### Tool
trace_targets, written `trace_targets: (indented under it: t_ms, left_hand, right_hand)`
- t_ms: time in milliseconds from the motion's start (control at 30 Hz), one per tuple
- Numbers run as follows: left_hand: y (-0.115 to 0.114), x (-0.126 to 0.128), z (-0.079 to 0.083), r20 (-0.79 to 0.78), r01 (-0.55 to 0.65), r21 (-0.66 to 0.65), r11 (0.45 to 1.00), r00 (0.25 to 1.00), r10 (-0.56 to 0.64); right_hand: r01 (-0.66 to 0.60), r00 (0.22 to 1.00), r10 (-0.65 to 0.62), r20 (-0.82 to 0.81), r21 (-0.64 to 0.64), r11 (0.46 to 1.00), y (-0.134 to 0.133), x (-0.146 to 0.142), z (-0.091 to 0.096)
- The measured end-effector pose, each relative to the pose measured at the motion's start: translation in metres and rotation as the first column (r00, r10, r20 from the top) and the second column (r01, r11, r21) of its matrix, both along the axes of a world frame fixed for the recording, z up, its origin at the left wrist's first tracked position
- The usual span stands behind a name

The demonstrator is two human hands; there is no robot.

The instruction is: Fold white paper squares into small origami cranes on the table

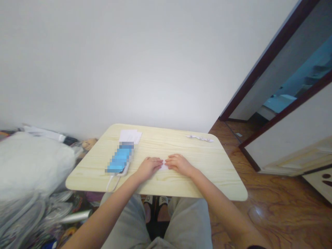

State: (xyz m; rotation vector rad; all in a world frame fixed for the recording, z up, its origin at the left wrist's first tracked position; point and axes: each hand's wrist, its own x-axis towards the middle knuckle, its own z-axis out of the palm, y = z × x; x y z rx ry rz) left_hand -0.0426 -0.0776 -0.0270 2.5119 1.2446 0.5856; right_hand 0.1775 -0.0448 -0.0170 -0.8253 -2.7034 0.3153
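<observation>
Accordingly, the hand positions are recorded first: the left hand (148, 168) and the right hand (178, 164) lie palm down at mid-table, with the fingers (158, 162) of each hand held together and pointing toward the other hand; the fingertips nearly meet over a small piece of white paper (163, 166); whether they pinch it or only press it against the surface cannot be determined from this view.

Hazards are as follows: the paper is small and thin, so a slight slide of either hand may shift or crease it; the phone (120, 158), blurred in the picture, lies just left of the left hand, so an outward sweep of the left wrist may strike it; its white cable (111, 183) runs over the near table edge, so a catch by the forearm or knee may drag the phone sideways; the sheets of paper (130, 136) beneath its far end may shift with it.

Working room is limited on the left by the phone; the pale wood-grain table (207, 162) offers more surface to the right of the right hand, up to the rounded right edge; a crumpled paper strip (199, 138) lies near the far edge at upper right; the near edge is close beneath both wrists, above the person's grey-clad knees (188, 221); a grey fabric bundle (31, 162) stands beyond the left edge at lower left.
</observation>
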Motion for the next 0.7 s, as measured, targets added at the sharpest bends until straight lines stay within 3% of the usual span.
trace_targets:
  t_ms: [267, 467, 700]
  left_hand:
    - [-0.002, -0.004, -0.002, -0.007, -0.009, -0.002, 1.0, 1.0, 0.009]
    - [-0.004, -0.003, -0.003, 0.045, -0.049, 0.053, 0.997, 0.998, 0.046]
    - [-0.003, -0.003, -0.004, 0.108, -0.08, 0.014, 0.997, 0.991, 0.078]
  right_hand:
    - [0.002, 0.996, -0.003, -0.092, -0.018, 1.0, -0.001, -0.01, 0.003]
    - [0.157, 0.982, -0.155, -0.105, 0.005, 0.988, -0.009, -0.021, 0.002]
    - [0.296, 0.95, -0.292, -0.112, 0.021, 0.955, -0.014, -0.031, -0.003]
